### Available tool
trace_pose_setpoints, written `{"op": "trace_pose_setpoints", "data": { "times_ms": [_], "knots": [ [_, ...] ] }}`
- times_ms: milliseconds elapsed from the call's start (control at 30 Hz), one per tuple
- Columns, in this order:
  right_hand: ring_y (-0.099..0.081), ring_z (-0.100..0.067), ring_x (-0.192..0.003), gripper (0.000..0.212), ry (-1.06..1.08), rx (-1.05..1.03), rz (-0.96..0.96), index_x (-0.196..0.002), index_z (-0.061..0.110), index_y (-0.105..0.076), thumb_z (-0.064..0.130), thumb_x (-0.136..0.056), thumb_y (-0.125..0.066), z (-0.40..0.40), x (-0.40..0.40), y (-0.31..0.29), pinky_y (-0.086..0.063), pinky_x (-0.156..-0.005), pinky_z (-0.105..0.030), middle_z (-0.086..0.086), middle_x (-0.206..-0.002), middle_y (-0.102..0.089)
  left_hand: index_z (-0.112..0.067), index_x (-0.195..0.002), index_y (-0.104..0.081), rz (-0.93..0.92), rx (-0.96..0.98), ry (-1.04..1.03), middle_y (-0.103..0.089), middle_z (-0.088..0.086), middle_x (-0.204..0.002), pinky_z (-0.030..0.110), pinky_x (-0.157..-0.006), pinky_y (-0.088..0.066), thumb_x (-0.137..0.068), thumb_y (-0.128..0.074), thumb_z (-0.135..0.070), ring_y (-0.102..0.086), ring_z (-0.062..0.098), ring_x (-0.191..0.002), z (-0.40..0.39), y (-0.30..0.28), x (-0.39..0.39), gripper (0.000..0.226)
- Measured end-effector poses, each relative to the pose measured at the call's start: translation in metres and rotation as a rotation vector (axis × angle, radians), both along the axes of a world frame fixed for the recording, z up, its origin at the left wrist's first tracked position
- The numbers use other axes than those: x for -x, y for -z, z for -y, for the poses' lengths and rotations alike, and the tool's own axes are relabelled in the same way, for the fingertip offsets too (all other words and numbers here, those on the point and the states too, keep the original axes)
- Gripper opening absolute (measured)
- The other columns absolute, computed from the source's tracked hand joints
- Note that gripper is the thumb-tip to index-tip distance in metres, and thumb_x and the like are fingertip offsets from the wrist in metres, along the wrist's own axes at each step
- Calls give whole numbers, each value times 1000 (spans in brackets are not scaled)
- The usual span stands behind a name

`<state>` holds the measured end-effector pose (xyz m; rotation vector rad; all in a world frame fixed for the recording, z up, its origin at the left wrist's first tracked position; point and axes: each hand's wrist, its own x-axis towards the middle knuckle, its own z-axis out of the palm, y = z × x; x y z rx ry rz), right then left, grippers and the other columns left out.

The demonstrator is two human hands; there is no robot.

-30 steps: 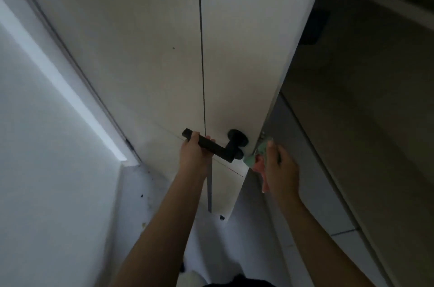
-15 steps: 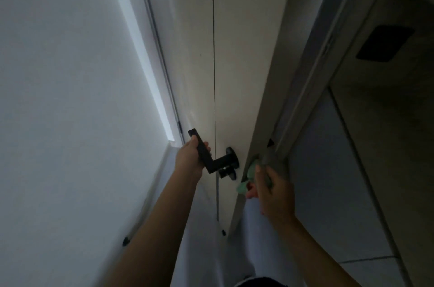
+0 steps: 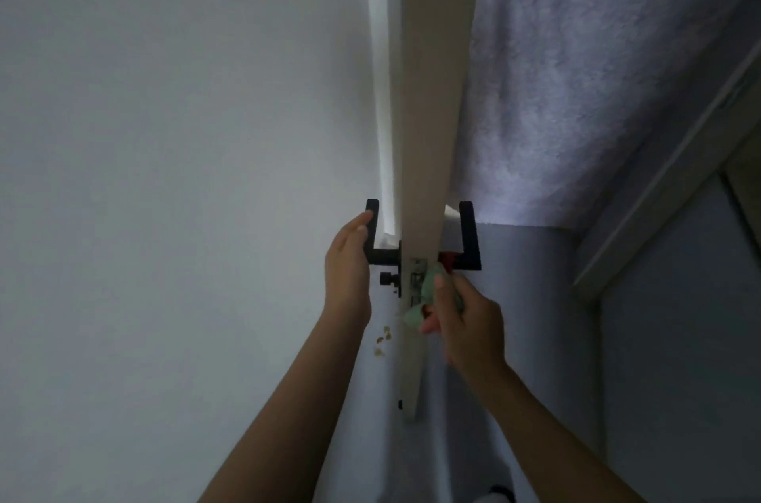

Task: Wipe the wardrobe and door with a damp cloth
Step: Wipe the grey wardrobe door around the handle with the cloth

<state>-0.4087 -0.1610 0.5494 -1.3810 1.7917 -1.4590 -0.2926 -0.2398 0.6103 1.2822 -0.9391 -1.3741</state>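
The pale door [image 3: 430, 99] stands edge-on in front of me, running from the top of the view down to the floor. A black lever handle [image 3: 372, 230] sticks out on its left face, and my left hand [image 3: 348, 267] grips it. A second black handle [image 3: 469, 239] shows on the right face. My right hand [image 3: 465, 321] holds a bunched green cloth [image 3: 426, 296] against the door's edge, right beside the metal latch plate [image 3: 416, 282]. A small red thing shows just above the cloth, under the right handle.
A white wall [image 3: 173, 173] fills the left side. To the right hangs a bluish textured surface [image 3: 597, 62], with a door frame [image 3: 667, 189] slanting down at the far right. Small crumbs [image 3: 382, 340] lie on the floor left of the door's foot.
The door has swung from showing its broad face to edge-on, so both handles now show. My left hand stayed on the handle. My right hand with the cloth stayed at the latch edge.
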Motion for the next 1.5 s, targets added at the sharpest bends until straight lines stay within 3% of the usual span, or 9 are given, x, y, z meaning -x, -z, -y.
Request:
{"op": "trace_pose_setpoints", "data": {
  "times_ms": [267,400,667,900,1000,1133,1233,1433,1500],
  "knots": [
    [-56,-3,-42,37,-204,-1,42,-81,23,-57,53,-87,-36,26,-60,-16,-41,-41,-18,-1,-62,-66,-22,-112,-61,86,214,-158,-61,-13,-106,-1,-59,-40,-99,-35,-10,-55,-20,-78,-20,-19,-61,31],
    [-54,-6,-40,36,-273,17,50,-79,24,-57,50,-90,-36,46,-73,-23,-39,-40,-16,-6,-61,-66,-23,-129,-55,124,216,-272,-56,-10,-126,15,-93,-38,-100,-39,-21,-51,0,-112,-10,-22,-81,33],
    [-67,-8,-57,42,-479,27,4,-87,23,-59,55,-90,-32,102,-84,-33,-52,-47,-22,1,-70,-68,-22,-121,-54,123,166,-498,-56,-8,-118,10,-71,-34,-98,-40,-27,-50,-6,-98,32,-26,-109,28],
    [-59,1,-54,25,-738,93,-77,-89,19,-61,34,-99,-44,161,-62,-62,-43,-46,-12,10,-65,-60,-19,-119,-61,109,126,-733,-61,-2,-123,19,-83,-37,-68,-41,-52,-52,9,-115,61,-35,-98,64],
    [-63,-8,-69,28,-807,111,26,-87,25,-63,44,-94,-44,179,-56,-85,-50,-58,-25,4,-77,-67,-13,-120,-59,129,53,-775,-60,2,-123,20,-68,-33,-77,-34,-54,-52,15,-116,64,-43,-94,65],
    [-68,-20,-63,42,-910,28,415,-98,19,-70,49,-94,-41,205,-55,-142,-50,-51,-22,-4,-81,-74,-9,-114,-62,195,38,-742,-63,-3,-107,31,-88,-28,-103,-18,-42,-53,16,-109,62,-55,-92,56],
    [-69,-21,-69,35,-941,1,685,-99,15,-69,40,-97,-45,228,-64,-189,-53,-55,-26,-8,-86,-74,-9,-129,-53,258,33,-772,-56,5,-127,33,-92,-29,-101,-18,-50,-50,20,-112,63,-71,-104,62],
    [-68,-19,-79,37,-923,179,714,-94,17,-71,48,-95,-50,243,-86,-262,-54,-81,-37,0,-82,-72,-19,-138,-44,388,338,-863,-46,2,-140,30,-95,-30,-102,-22,-45,-48,16,-116,77,-169,-113,49],
    [-64,-3,-75,29,-874,315,645,-101,24,-69,43,-97,-48,242,-87,-277,-53,-81,-22,10,-82,-68,-18,-141,-41,447,419,-887,-43,2,-142,32,-99,-32,-102,-22,-44,-48,16,-118,78,-199,-114,51]
  ]
}}
